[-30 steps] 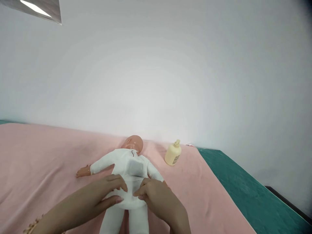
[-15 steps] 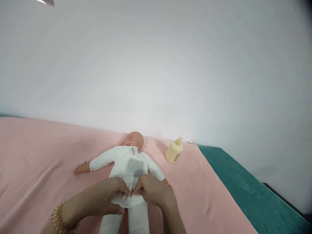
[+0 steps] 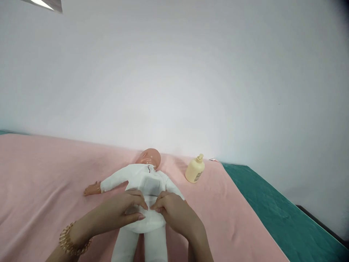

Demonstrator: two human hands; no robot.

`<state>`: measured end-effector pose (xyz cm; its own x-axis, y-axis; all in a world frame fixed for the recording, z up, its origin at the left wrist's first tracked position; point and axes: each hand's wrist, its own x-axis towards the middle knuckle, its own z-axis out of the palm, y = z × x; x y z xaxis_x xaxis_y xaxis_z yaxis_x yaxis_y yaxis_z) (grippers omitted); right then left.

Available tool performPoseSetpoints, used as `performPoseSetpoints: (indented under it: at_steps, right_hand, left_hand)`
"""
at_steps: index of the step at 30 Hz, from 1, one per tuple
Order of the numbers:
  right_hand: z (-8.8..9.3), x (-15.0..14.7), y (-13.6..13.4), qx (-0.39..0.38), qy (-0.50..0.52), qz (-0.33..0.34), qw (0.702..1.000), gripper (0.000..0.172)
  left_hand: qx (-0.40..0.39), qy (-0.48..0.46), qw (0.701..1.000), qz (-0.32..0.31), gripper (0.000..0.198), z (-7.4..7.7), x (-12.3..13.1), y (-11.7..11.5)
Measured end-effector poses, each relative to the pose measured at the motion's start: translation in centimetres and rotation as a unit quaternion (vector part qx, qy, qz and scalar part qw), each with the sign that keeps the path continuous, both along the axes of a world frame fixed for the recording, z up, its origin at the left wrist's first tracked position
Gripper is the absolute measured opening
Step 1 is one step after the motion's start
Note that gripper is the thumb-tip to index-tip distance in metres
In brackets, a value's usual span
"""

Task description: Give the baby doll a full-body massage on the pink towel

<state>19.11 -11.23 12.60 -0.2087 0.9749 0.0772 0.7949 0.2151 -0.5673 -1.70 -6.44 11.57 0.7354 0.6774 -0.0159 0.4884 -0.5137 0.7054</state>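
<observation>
White-bodied doll [image 3: 136,174] stretched out on a pink cloth [image 3: 231,203]

The doll lay with its head toward the wall [image 3: 174,91], its face out of sight. The person's left hand [image 3: 127,207] rested at its lower torso, thumb and forefinger apart. The right hand [image 3: 173,211] met it from the other side, fingertips bunched near the middle; whether that grip pinched any fabric could not be told. A beaded bracelet [image 3: 71,240] circled the left wrist. A cream pump bottle [image 3: 195,170] stood to the right of the doll's head.

The body looked soft and probably light, the bare head harder and likely slippery; the padded torso seemed the surest place to take hold.
</observation>
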Motion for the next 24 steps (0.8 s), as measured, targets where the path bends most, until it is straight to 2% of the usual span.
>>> performPoseSetpoints:
  at_steps: [3, 9, 12, 16, 20, 24]
  right_hand:
    - [-0.2, 0.3, 1.2, -0.083, -0.037, 0.057, 0.994, 0.039]
    - [-1.8, 0.5, 3.6, -0.150, -0.002, 0.083, 0.985, 0.038]
    - [-1.8, 0.5, 3.5, -0.135, 0.001, 0.080, 0.988, 0.039]
    - [-1.0, 0.5, 2.5, -0.103, 0.009, 0.059, 0.993, 0.036]
    - [-0.3, 0.9, 1.4, -0.068, 0.010, 0.028, 0.997, 0.041]
    - [-0.3, 0.8, 1.5, -0.055, 0.010, 0.016, 0.998, 0.046]
  left_hand:
    - [-0.011, -0.006, 1.000, -0.001, 0.025, -0.5, 0.5, 0.2]
    - [-0.011, 0.005, 1.000, 0.010, 0.029, -2.2, 1.3, 0.3]
    - [0.006, -0.005, 1.000, 0.008, 0.028, -2.4, 1.2, 0.4]
    - [0.018, -0.008, 1.000, -0.009, 0.025, -1.7, 0.4, 0.4]
    - [0.067, -0.024, 0.997, 0.017, 0.026, -1.0, -0.4, 0.5]
    - [0.083, -0.040, 0.995, 0.026, 0.027, -1.5, -0.2, 0.8]
